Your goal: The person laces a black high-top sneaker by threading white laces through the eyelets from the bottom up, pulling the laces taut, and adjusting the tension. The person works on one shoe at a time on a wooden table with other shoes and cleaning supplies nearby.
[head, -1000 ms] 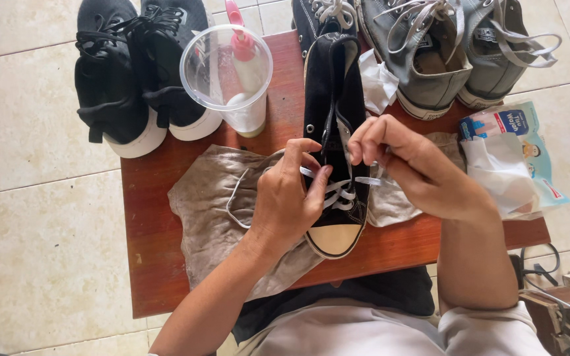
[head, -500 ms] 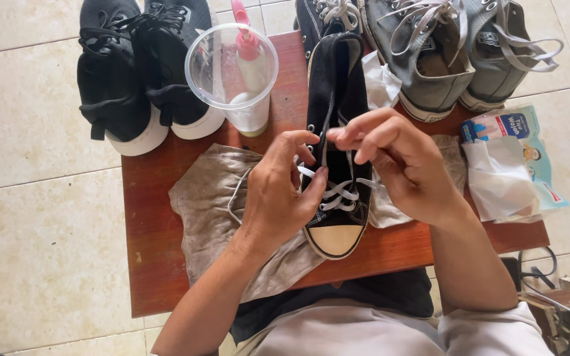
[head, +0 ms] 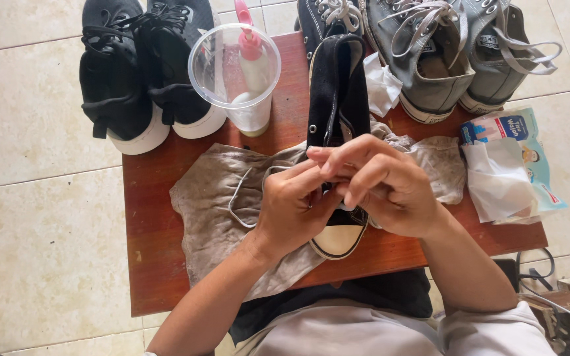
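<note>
Red-brown wooden table standing on pale tiles. Nearest, a grey cloth lying across it. Left hand and right hand meeting over a black shoe, fingers pinching closed on its white lace. Beyond, a clear plastic cup, black sneakers, and grey sneakers sitting.
</note>
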